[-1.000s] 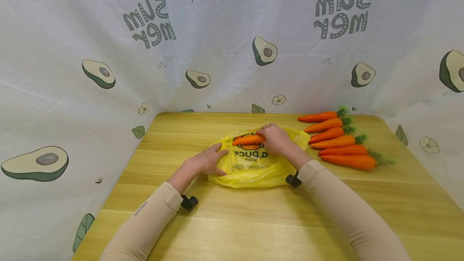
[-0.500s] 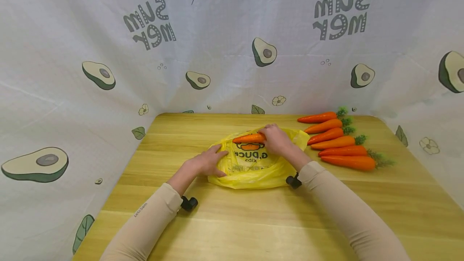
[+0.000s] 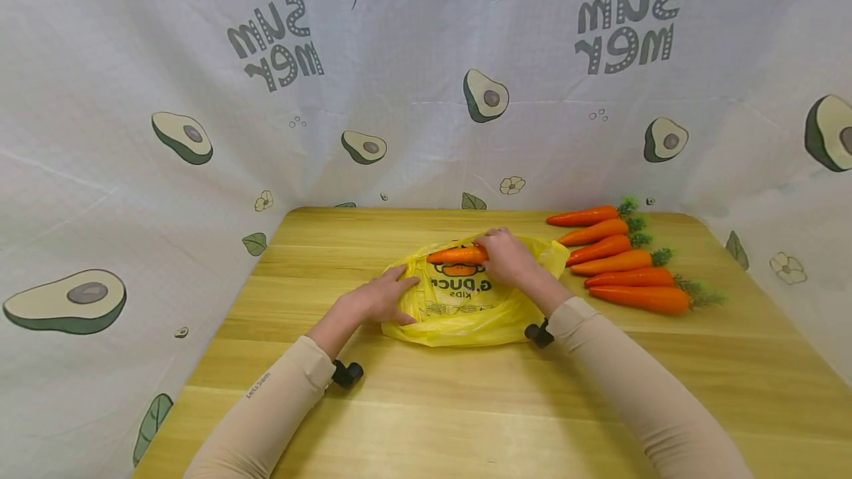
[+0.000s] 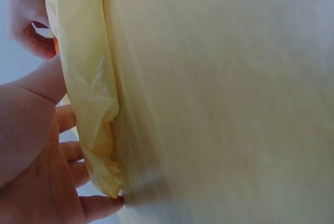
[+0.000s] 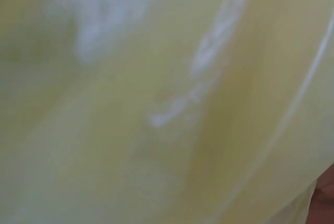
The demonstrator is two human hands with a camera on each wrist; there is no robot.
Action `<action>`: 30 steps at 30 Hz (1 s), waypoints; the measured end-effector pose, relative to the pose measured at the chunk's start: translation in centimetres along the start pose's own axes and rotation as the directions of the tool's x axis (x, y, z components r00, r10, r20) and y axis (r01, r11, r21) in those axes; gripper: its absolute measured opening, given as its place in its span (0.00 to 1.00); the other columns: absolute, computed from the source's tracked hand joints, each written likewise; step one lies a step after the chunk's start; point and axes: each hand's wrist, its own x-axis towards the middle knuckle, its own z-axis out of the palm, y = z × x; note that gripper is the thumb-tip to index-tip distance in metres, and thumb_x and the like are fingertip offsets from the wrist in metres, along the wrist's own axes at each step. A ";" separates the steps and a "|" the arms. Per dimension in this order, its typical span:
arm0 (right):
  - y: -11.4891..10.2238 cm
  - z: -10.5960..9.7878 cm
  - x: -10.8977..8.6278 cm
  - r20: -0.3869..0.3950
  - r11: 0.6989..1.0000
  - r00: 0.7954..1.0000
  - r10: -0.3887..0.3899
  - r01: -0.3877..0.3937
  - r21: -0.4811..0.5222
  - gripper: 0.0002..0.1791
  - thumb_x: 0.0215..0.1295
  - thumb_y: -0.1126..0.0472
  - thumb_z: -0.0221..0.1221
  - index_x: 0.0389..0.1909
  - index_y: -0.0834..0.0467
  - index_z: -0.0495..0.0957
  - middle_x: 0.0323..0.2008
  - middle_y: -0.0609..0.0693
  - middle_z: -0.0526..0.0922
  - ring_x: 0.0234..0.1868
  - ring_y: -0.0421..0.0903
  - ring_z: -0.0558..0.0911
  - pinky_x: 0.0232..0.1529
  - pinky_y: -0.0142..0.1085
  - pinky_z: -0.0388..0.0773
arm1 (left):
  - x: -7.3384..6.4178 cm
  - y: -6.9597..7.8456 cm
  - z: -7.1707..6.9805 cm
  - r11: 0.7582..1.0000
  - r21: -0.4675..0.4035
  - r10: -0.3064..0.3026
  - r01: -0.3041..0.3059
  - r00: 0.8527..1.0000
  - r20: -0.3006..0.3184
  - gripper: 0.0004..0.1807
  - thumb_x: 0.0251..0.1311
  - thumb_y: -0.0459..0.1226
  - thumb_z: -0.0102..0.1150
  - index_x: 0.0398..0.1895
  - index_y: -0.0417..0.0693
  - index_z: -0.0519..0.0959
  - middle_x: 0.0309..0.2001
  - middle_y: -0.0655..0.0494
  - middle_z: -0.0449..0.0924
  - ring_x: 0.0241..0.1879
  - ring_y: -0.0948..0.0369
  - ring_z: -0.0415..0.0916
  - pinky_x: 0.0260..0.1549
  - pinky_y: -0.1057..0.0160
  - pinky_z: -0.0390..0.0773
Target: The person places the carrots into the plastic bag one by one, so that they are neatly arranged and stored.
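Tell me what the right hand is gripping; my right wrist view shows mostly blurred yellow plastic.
Observer: In the head view, the right hand grips an orange carrot at the yellow bag.
Operator: Anything at the bag's left end?
Observer: Yes, the left hand, its thumb and fingers spread.
Operator: And to the bag's right?
Observer: Six more carrots, lying in a stacked-looking column on the wooden table.

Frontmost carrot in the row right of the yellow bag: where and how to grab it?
Grip the frontmost carrot at its thick end, just short of the leafy top, from above and the near side. It lies flat, tapering leftward in the head view, so the thick end likely holds best. Its near side is open; the next carrot lies close along the far side.
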 end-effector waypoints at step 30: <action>0.7 -3.7 -2.7 0.006 0.998 1.000 0.021 -0.022 0.055 0.26 0.61 0.64 0.68 0.62 0.63 0.78 0.62 0.65 0.78 0.65 0.65 0.74 0.63 0.58 0.73 | -0.2 0.1 -0.1 1.000 -0.002 -0.002 0.003 1.000 0.006 0.47 0.62 0.55 0.66 0.80 0.56 0.56 0.82 0.45 0.40 0.79 0.44 0.45 0.74 0.40 0.55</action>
